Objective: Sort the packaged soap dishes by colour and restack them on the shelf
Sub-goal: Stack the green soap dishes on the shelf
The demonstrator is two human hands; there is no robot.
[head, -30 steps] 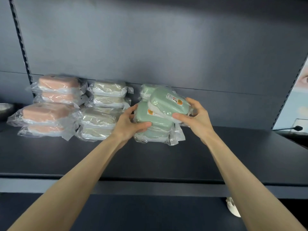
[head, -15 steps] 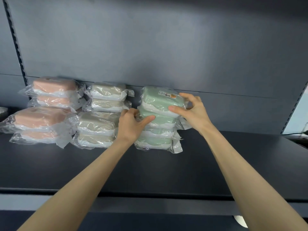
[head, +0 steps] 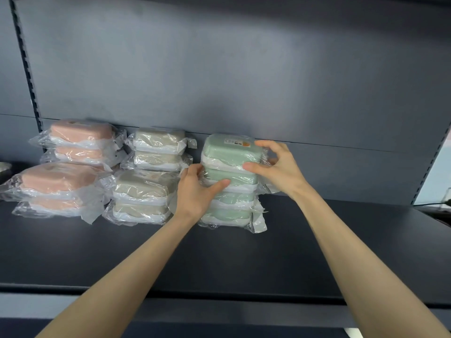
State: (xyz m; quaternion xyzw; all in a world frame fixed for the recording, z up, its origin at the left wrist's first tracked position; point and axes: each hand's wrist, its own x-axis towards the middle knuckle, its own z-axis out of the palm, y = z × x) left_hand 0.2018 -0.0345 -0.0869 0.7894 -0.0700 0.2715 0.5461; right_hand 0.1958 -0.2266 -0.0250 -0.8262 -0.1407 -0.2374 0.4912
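Dark shelf (head: 244,259) before a grey back panel (head: 219,69), twelve wrapped soap dishes grouped by colour
Four pink dishes (head: 80,132) sat at the far left in two stacks of two, four beige dishes (head: 158,137) beside them in two stacks of two, and four green dishes (head: 231,203) stood in one stack on their right; the left hand (head: 195,193) clasped that stack's left side, thumb across the second pack, while the right hand (head: 278,169) grasped the top green dish (head: 229,150) at its right end
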